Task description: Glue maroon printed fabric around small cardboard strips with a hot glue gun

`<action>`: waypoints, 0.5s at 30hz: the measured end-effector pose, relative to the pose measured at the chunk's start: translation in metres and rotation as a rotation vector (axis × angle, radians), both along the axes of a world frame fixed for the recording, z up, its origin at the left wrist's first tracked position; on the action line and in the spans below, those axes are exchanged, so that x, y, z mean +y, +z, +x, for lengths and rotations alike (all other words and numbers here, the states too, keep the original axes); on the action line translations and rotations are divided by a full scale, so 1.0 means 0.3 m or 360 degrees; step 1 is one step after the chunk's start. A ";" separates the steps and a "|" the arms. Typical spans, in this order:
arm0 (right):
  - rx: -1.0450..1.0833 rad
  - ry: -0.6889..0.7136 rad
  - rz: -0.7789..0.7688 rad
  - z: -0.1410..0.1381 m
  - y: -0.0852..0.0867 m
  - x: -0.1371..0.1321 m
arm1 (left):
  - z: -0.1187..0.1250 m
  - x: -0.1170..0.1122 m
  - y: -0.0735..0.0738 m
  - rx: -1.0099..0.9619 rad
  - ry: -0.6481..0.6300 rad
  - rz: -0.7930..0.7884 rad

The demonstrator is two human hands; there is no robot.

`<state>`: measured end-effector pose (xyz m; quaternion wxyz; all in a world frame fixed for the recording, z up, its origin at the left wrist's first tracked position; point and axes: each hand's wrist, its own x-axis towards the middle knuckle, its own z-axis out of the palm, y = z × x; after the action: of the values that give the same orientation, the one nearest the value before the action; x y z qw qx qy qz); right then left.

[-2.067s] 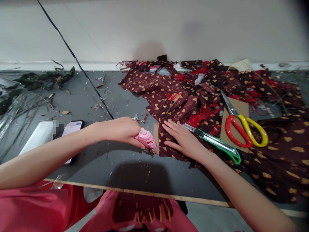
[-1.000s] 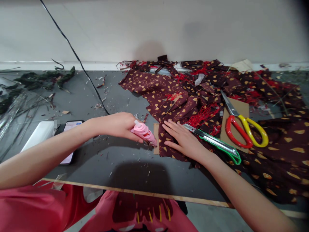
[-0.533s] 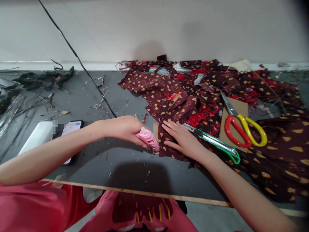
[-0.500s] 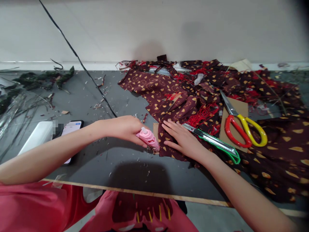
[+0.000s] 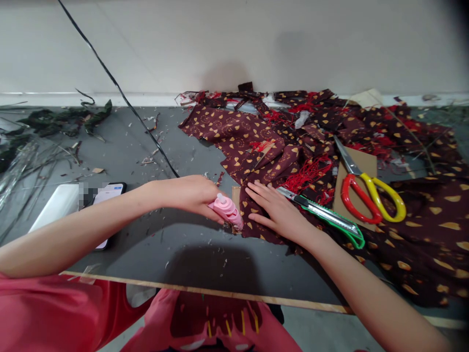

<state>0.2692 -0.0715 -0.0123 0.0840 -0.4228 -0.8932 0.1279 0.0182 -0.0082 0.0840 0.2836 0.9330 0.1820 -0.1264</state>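
Note:
My left hand [image 5: 196,195] is wrapped round a pink glue gun [image 5: 229,211], with a pale stick end poking from its top. A black cord [image 5: 120,90] runs down from the wall area to behind my left wrist. The gun's lower end meets the left edge of the dark maroon patterned fabric [image 5: 256,233], beside a strip of brown cardboard [image 5: 236,196] that shows partly from under the cloth. My right hand [image 5: 276,210] lies flat on that fabric, fingers spread. Just right of it rests a green utility knife [image 5: 330,217], blade end near my fingers.
Scissors [image 5: 366,195] with red and yellow handles lie on a cardboard piece [image 5: 361,159] at right. Fabric scraps and red threads [image 5: 311,173] pile toward the wall. A phone [image 5: 108,193] and white box-like object [image 5: 56,203] sit left, below dark green scraps [image 5: 54,122].
The glue gun has shifted very slightly right and tilted a little in my left hand. My right hand stays in place on the fabric.

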 end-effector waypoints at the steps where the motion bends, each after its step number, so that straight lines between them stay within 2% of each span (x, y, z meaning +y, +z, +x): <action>1: -0.0002 0.0001 0.0002 0.000 0.000 0.000 | -0.001 0.000 -0.001 0.0003 0.0008 -0.0004; 10: 0.0014 -0.0003 -0.0008 0.004 -0.003 0.001 | -0.010 0.000 -0.018 -0.0006 0.0034 0.0020; 15: 0.0014 0.0000 -0.0005 0.003 -0.006 0.004 | -0.024 0.005 -0.027 -0.0140 0.0053 -0.0002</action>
<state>0.2701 -0.0704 -0.0141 0.0873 -0.4224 -0.8926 0.1311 0.0110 -0.0068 0.0760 0.2939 0.9343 0.1849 -0.0807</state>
